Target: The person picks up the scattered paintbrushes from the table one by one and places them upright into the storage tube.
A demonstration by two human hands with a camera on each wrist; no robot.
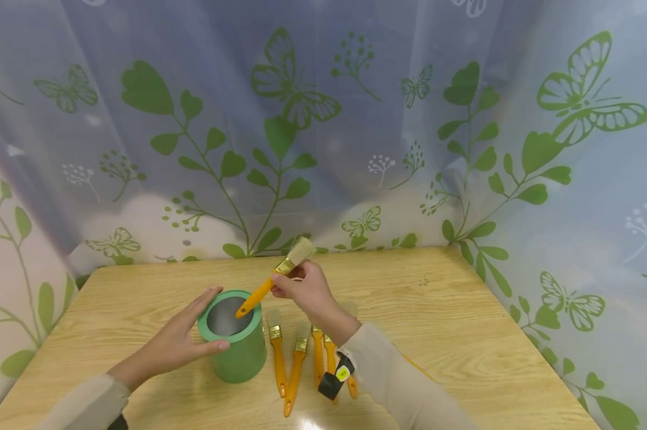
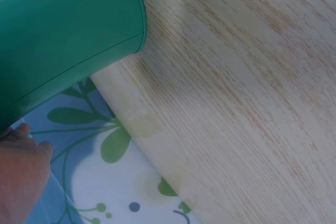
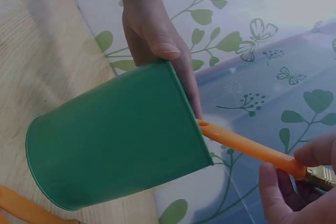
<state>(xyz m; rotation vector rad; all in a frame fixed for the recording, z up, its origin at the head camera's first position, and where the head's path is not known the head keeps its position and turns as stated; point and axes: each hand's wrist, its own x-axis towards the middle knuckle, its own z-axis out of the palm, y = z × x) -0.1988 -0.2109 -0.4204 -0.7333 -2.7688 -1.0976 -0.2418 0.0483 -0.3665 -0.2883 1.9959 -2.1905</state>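
A green can stands upright on the table with its mouth facing up. My left hand holds it near the rim, thumb at the near side and fingers at the far side. In my right hand is a paintbrush, pinched where the orange handle meets the gold ferrule. Its pale bristles point up and away, while the handle's end overlaps the can's mouth. The right wrist view shows the handle slanting from the can's rim to the right fingers.
Several more orange-handled paintbrushes lie on the wooden table right of the can, partly hidden under my right forearm. A curtain with green leaves and butterflies hangs behind the table and along its sides.
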